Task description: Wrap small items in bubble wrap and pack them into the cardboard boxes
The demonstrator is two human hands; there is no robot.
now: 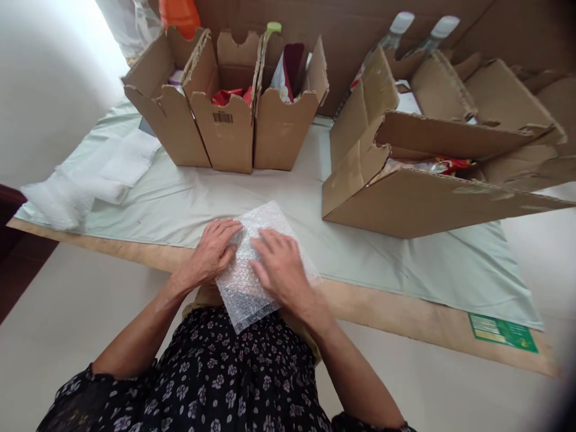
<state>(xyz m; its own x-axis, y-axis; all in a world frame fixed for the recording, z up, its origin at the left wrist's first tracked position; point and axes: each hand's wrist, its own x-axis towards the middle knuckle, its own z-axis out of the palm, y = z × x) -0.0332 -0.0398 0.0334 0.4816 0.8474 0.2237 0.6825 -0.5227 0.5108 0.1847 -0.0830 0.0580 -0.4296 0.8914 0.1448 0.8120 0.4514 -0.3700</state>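
Note:
A sheet of bubble wrap lies flat at the table's front edge, and its near corner hangs over the edge toward my body. My left hand rests along its left side, palm down, fingers stretched out and lying flat. On the right part of the sheet, my right hand is slightly blurred, with its fingers spread and nothing gripped. Whether the bubble wrap is a single sheet or a folded one or a bag, I cannot tell.
More bubble wrap is heaped at the table's left. Three tall cardboard boxes stand at the back with packets inside. Larger cardboard boxes occupy the right, with clear bottles behind. A green label sits on the front edge.

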